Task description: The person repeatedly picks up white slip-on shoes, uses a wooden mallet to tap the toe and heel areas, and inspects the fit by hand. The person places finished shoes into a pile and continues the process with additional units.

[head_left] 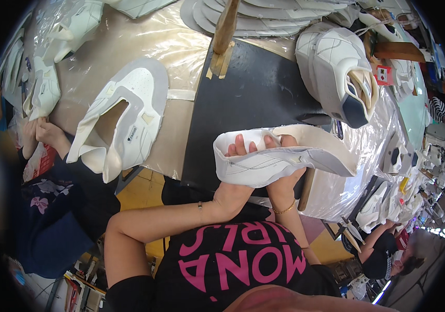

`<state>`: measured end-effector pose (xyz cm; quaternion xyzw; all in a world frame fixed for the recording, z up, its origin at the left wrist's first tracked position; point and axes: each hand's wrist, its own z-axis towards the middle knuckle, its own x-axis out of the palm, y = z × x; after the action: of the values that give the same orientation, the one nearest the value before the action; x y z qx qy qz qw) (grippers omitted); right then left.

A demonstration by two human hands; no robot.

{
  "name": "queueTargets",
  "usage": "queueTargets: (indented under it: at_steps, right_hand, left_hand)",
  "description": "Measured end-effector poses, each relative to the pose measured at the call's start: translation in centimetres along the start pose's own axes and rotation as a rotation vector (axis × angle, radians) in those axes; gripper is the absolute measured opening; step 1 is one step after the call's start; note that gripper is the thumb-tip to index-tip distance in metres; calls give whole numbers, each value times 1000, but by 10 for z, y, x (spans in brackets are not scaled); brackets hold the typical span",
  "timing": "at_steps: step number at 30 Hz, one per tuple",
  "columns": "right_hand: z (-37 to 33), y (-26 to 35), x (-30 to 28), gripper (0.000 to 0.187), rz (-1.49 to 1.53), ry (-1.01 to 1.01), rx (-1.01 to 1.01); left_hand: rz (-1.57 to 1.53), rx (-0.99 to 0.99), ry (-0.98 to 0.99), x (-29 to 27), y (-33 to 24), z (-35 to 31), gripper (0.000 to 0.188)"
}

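Observation:
A white and grey shoe upper is held on its side above the near edge of a black board. My left hand is closed on its left part, fingertips reaching inside over the edge. My right hand grips near its middle, with fingers bent into the opening. The side wall of the upper hides parts of both hands. Another flat shoe upper lies on the plastic-covered table to the left, its opening facing up.
A wooden handle rises behind the board. Stacked uppers lie at the back, with a nested bundle of uppers at the right. A co-worker's hands hold an upper at the left. Another person works at far right.

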<state>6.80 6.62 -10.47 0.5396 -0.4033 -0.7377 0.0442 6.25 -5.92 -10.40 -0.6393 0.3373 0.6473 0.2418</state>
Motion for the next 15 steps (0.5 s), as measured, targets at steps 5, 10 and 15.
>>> queueTargets:
  at_steps: [5, 10, 15]
  right_hand:
    - [9, 9, -5, 13, 112, 8, -11]
    - [11, 18, -8, 14, 273, 54, 265]
    - [7, 14, -23, 26, 155, 178, 108]
  left_hand:
    - [102, 76, -46, 1, -2, 8, 64]
    - [12, 15, -58, -5, -11, 17, 60]
    - [207, 126, -91, -12, -11, 23, 58]
